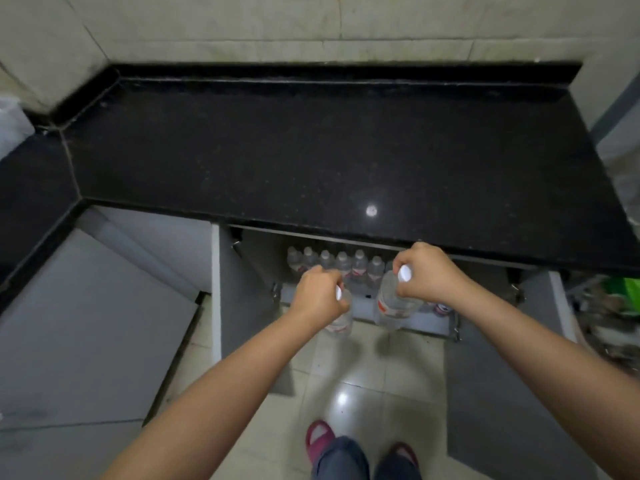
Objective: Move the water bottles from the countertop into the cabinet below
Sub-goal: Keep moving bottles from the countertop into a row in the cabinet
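Note:
My left hand grips the white-capped top of a clear water bottle that hangs in front of the open cabinet. My right hand holds a second clear bottle by its neck, white cap showing, just right of the first. Both bottles carry red and white labels and are below the countertop's front edge. Inside the cabinet, a row of several bottles stands at the back. The black granite countertop above carries no bottles in view.
Two grey cabinet doors stand open, the left door and the right door. Glossy floor tiles lie below, with my feet in red slippers. Green clutter sits at the far right. A tiled wall backs the counter.

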A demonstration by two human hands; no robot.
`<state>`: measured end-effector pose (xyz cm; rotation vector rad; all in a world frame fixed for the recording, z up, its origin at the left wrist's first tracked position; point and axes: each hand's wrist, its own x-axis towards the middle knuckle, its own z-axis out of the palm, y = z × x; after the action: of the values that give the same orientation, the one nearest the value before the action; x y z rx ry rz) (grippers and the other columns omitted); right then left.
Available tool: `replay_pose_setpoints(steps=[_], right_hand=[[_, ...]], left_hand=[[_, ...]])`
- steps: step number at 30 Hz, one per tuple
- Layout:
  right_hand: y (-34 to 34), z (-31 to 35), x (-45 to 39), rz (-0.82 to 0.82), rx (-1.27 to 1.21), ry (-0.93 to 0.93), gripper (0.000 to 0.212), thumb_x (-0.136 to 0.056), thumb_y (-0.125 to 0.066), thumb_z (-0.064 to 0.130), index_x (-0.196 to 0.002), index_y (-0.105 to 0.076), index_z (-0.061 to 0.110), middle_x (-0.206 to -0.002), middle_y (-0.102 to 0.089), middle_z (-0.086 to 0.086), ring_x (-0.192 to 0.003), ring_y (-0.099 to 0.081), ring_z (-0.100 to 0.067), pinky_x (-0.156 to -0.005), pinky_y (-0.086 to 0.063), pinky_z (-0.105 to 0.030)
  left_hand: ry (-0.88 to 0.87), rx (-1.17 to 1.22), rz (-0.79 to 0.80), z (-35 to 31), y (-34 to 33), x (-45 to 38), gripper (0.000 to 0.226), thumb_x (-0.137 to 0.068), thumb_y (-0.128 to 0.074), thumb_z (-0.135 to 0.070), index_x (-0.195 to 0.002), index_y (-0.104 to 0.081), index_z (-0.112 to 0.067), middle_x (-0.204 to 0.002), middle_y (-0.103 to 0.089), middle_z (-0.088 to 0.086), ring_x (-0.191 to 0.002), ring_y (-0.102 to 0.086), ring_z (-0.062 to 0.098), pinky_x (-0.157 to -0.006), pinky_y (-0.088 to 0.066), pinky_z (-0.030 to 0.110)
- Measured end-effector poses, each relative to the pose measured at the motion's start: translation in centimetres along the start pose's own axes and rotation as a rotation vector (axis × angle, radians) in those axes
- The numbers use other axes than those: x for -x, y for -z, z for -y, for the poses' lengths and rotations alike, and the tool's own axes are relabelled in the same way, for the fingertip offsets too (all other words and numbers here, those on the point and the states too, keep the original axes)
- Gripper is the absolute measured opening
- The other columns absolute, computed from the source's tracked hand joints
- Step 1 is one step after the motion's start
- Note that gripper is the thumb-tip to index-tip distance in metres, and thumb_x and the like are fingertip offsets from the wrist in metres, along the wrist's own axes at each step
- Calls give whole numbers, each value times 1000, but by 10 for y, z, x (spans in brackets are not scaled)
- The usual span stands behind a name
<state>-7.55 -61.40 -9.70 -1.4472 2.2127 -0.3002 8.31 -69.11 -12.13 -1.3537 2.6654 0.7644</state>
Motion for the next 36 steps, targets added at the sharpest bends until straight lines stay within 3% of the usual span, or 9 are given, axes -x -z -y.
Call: replay_pose_setpoints(steps=[3, 8, 12, 17, 22, 31, 36], right_hand=[[-24, -34, -10, 53, -2, -91, 24, -74, -66, 9, -98, -70, 8, -107, -59, -16, -104, -57, -30, -76, -44, -26], [-95, -99, -38, 70, -75, -239, 25, -76, -66, 5, -101, -67, 5, -120, -54, -19, -110, -54, -31, -84, -45, -26], [-171, -146, -62, -75, -201, -419, 27, -72, -71, 5, -98, -68, 5, -117, -57, -18, -103, -57, -31, -76, -42, -24], [-266, -204, -117, -127, -305, -483, 24, -71, -71, 2, -94, -69, 3, -113, -61, -19, -98, -60, -33, -80, -47, -30], [-338, -254, -170, -56, -201, -378, 22, -71, -71, 2, -93, -70, 4, -108, -66, -18, -98, -61, -31, -71, -39, -22], [-378, -287, -221, -218, -173, -289, 20, -75, -67, 2, -95, -69, 2, -107, -68, -18, -97, -62, -31, -70, -42, -25], [-375, -286, -227, -172, 66, -249, 31, -83, -62, 12, -113, -62, 4, -119, -57, -19, -107, -56, -33, -85, -46, -32]], left_hand=[[58, 29, 66, -7, -49, -19, 25, -80, -60, -19, -100, -64, -5, -111, -60, 20, -108, -54, 31, -88, -42, 31], [94, 32, 136, 5, -133, -59, 28, -82, -58, -18, -107, -63, -5, -114, -55, 21, -107, -53, 34, -87, -44, 30], [67, 34, 141, 32, -198, -100, 27, -84, -58, -17, -106, -63, -4, -112, -54, 21, -106, -52, 32, -84, -44, 27], [-3, -1, 93, 73, -281, -160, 26, -80, -61, -16, -104, -65, -5, -109, -57, 20, -105, -53, 31, -84, -42, 28], [-58, -42, 49, 108, -356, -215, 25, -80, -61, -17, -103, -66, -6, -110, -58, 19, -100, -55, 33, -80, -45, 29], [-147, -81, -61, 129, -406, -285, 27, -82, -62, -16, -107, -62, -5, -113, -63, 17, -104, -57, 31, -84, -47, 35], [-256, -98, -97, 144, -410, -287, 37, -88, -57, -20, -123, -52, -8, -116, -62, 16, -106, -57, 30, -87, -47, 38]])
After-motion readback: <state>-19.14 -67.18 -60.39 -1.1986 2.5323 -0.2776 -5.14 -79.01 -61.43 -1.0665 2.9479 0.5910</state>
